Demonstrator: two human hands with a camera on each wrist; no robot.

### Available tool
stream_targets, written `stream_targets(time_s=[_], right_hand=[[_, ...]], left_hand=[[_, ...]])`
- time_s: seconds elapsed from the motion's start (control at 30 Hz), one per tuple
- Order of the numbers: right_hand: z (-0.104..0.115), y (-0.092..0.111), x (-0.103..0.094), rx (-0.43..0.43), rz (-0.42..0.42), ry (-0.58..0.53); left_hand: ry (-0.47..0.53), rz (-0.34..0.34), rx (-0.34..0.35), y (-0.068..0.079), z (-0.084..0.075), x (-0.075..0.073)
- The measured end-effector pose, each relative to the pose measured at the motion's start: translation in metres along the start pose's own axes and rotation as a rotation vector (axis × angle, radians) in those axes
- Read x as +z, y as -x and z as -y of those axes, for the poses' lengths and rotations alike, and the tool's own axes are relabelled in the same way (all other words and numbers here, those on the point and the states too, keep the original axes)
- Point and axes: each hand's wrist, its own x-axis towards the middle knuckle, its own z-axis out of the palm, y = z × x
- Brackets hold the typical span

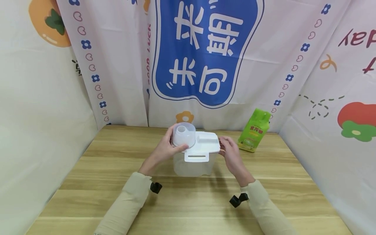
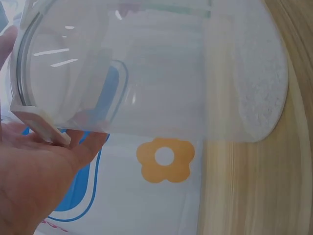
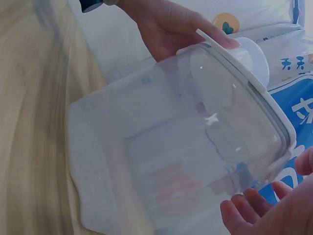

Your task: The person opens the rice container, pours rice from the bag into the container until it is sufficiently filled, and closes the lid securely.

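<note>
Clear cup [image 1: 184, 136] on white lid [image 1: 208, 137] clasped by curled left hand [image 1: 163, 149], container [image 1: 192, 168] seen below that grip, right hand [image 1: 232, 156] held loosely parted at lid's opposite end, contact not discernible

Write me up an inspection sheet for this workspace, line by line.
Surface: wooden table, light-toned grain.
Job's things: clear container standing upright; white lid on top; translucent cup on the lid's left part.
Clutter: green bag standing near the back right.
Hands: left hand grips the lid's cup end; right hand is at the opposite end, contact unclear.
Cables: nothing seen.
Surroundings: printed sheets at the back and both sides.
</note>
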Motion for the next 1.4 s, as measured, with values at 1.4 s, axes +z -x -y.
stream_targets(time_s=[1.4], right_hand=[[-0.004,0.005,0.002,-0.005,0.31,-0.038]], left_hand=[[0.008,0.008,-0.061,-0.001,0.014,-0.034]])
